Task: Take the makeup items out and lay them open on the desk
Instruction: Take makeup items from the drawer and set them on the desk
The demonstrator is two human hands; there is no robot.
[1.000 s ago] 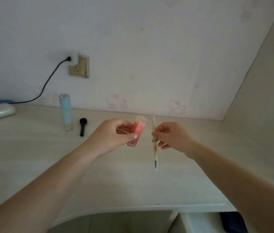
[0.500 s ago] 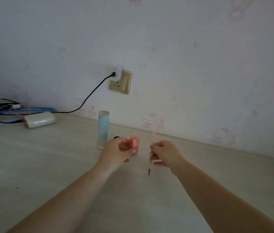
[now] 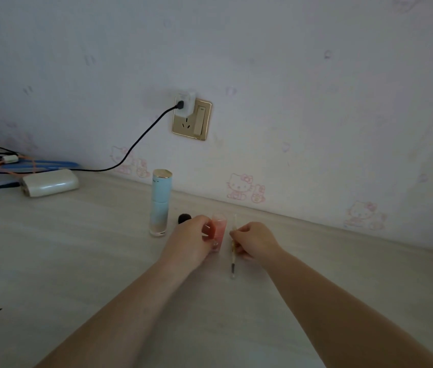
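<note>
My left hand (image 3: 193,240) grips a small pink makeup case (image 3: 219,231), held upright low over the pale desk (image 3: 77,261). Just to its right, my right hand (image 3: 256,241) pinches a thin pencil-like stick (image 3: 233,261) that points toward me, its dark tip close to the desk surface. A tall light-blue bottle (image 3: 160,203) with a gold top stands upright left of my left hand. A small black item (image 3: 183,218) lies between the bottle and my left hand, partly hidden.
A white power bank (image 3: 51,185) and a bundle of blue and black cables (image 3: 3,166) lie at the back left. A black cable runs up to the gold wall socket (image 3: 192,119). The wall with cartoon stickers bounds the desk at the back.
The view has swung left and closer to the wall. Both hands have moved away from me and down toward the desk, still holding the pink case and the stick.
</note>
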